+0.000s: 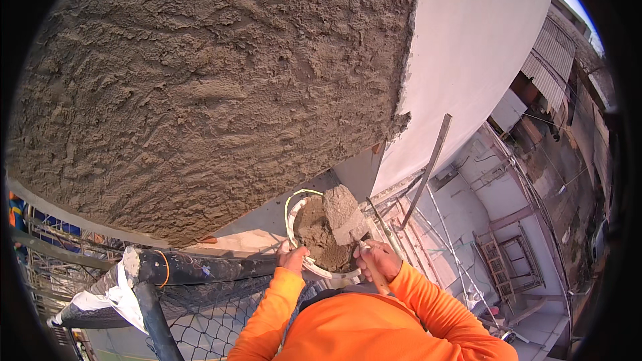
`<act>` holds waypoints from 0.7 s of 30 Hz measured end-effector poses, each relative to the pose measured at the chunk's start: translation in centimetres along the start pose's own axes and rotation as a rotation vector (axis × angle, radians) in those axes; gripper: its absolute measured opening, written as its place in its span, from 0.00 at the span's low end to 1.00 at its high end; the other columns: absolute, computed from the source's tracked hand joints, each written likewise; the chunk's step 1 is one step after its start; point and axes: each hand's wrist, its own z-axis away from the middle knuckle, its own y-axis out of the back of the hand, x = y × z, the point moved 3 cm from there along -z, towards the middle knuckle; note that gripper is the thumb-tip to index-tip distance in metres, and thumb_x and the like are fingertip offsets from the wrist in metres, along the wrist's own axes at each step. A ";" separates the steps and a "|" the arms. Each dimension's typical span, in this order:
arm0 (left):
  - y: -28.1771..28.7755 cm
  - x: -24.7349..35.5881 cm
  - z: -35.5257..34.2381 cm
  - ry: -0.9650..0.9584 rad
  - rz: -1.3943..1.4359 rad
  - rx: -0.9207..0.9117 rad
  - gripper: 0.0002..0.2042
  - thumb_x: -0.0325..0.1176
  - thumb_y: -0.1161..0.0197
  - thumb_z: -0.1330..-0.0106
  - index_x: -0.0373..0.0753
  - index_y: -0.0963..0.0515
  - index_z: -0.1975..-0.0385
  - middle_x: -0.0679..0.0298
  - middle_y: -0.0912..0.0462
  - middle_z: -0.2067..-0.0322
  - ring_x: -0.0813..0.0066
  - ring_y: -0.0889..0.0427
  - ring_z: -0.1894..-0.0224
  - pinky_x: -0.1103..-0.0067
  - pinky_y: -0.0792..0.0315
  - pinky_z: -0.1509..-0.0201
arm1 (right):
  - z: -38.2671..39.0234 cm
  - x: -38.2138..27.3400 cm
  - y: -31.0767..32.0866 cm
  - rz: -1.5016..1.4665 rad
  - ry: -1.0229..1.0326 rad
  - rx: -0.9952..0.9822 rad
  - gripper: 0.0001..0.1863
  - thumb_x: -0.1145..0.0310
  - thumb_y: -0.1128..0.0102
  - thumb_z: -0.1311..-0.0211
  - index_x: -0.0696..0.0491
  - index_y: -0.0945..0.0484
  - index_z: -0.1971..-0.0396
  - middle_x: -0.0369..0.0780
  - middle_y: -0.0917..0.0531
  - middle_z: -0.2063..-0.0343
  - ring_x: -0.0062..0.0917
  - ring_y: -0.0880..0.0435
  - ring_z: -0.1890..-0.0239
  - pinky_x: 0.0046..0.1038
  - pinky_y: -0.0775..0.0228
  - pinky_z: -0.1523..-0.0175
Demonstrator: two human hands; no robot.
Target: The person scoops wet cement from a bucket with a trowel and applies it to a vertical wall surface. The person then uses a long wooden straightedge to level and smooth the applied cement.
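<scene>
My left hand (292,258) grips the rim of a pale bucket (293,221) holding grey-brown mortar (314,239). My right hand (380,263) is closed on the wooden handle of a trowel (344,217), whose mortar-coated blade lies over the right part of the bucket's opening. A yellowish-green cord loops up from the bucket's upper left. Above and beyond the bucket, rough wet mortar (214,87) covers a large wall surface, with a ragged edge beside a smooth white wall (468,40).
Black padded pipes (210,269) with torn white wrapping and wire mesh (207,324) lie lower left, with scaffolding beyond. An upright metal bar (428,167) stands right of the bucket. Far below at right are a lower floor, a wooden ladder-like frame (495,267) and corrugated roofing (545,60).
</scene>
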 end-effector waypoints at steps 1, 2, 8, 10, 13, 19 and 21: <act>0.6 -0.5 0.0 0.070 0.038 0.035 0.21 0.19 0.37 0.53 0.35 0.23 0.55 0.63 0.20 0.65 0.70 0.21 0.66 0.74 0.25 0.62 | 1.1 -1.4 -0.7 -0.096 0.042 0.038 0.13 0.59 0.48 0.28 0.55 0.26 0.59 0.36 0.25 0.77 0.20 0.27 0.82 0.24 0.31 0.78; 1.1 -0.6 -0.2 0.019 -0.026 0.044 0.22 0.20 0.36 0.52 0.35 0.24 0.53 0.63 0.20 0.65 0.70 0.21 0.66 0.73 0.24 0.62 | 2.1 -3.4 -1.5 -0.141 0.265 0.031 0.14 0.62 0.52 0.28 0.56 0.26 0.54 0.36 0.25 0.75 0.20 0.28 0.80 0.24 0.31 0.75; 3.9 -0.7 0.1 -0.048 0.002 -0.016 0.14 0.20 0.37 0.52 0.38 0.25 0.64 0.67 0.23 0.72 0.73 0.21 0.70 0.75 0.23 0.65 | 1.2 -14.6 -3.9 0.252 1.397 0.577 0.24 0.69 0.46 0.29 0.64 0.37 0.39 0.38 0.23 0.65 0.18 0.24 0.69 0.21 0.28 0.61; 4.5 -0.5 0.8 -0.046 0.044 -0.023 0.13 0.19 0.38 0.52 0.38 0.25 0.66 0.67 0.24 0.73 0.73 0.21 0.73 0.77 0.23 0.69 | -2.5 -19.3 -4.9 0.060 1.651 0.654 0.26 0.73 0.42 0.29 0.57 0.39 0.36 0.39 0.23 0.65 0.18 0.24 0.67 0.23 0.27 0.58; 5.2 -0.1 2.0 -0.094 0.076 0.041 0.13 0.19 0.38 0.51 0.38 0.25 0.65 0.67 0.24 0.73 0.73 0.22 0.74 0.77 0.25 0.71 | -8.2 -26.7 -7.5 -0.061 1.957 1.035 0.25 0.73 0.39 0.30 0.55 0.38 0.38 0.39 0.24 0.66 0.22 0.25 0.69 0.26 0.27 0.61; 7.4 -0.4 2.9 -0.089 0.136 0.165 0.19 0.20 0.35 0.55 0.33 0.21 0.58 0.65 0.20 0.67 0.71 0.22 0.70 0.73 0.25 0.64 | -13.0 -12.2 -15.7 1.295 0.955 0.191 0.26 0.63 0.40 0.34 0.54 0.35 0.40 0.56 0.17 0.58 0.56 0.16 0.60 0.47 0.22 0.55; 7.6 -1.0 2.4 -0.140 0.336 0.079 0.18 0.19 0.36 0.55 0.32 0.21 0.60 0.64 0.18 0.67 0.71 0.20 0.69 0.73 0.24 0.63 | -10.3 -1.0 -13.5 1.312 0.735 -0.057 0.26 0.60 0.41 0.33 0.54 0.35 0.40 0.56 0.17 0.69 0.56 0.16 0.67 0.51 0.23 0.61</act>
